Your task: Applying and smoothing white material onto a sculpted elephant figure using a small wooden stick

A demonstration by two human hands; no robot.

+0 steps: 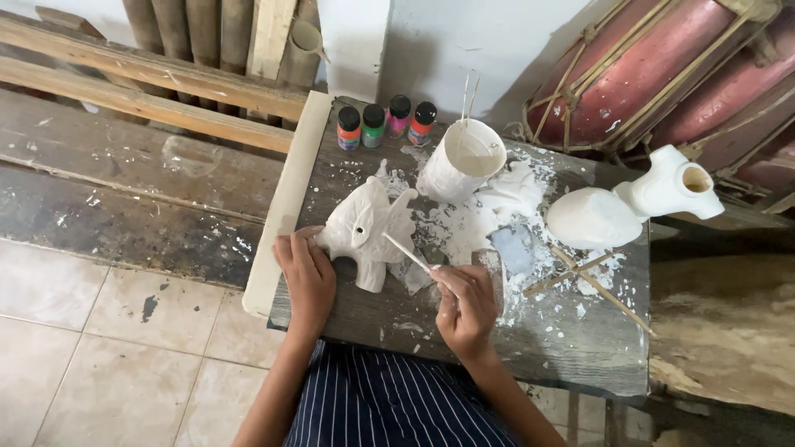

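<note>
Resting near the middle of the dark wooden board (364, 310), a white plaster elephant figurine (368, 232) is seen in the head view, standing upright with its trunk toward nine o'clock. The left hand (306, 277) is laid against the figurine at its seven o'clock side, the fingers loosely curled and only partly closed, their tips pressed to the trunk end so that the piece is steadied rather than gripped all round. The right hand (465, 308) is found at four o'clock from the figurine, closed tightly in a pinch around a thin white stick (406, 252), whose free end is pointed toward ten o'clock and is brought against the figurine's rear flank; whether it truly touches cannot be told.

At one o'clock from the figurine a white cylindrical cup (462, 160) is set, tilted, with two thin sticks standing in it. Four small paint bottles (386, 122) with black caps are lined up at twelve o'clock, along the board's far edge. At three o'clock a white plaster vessel shape (631, 207) is laid on its side, and crossed wooden sticks (590, 277) are placed just below it. White plaster crumbs (464, 228) are scattered between cup and hands.
</note>
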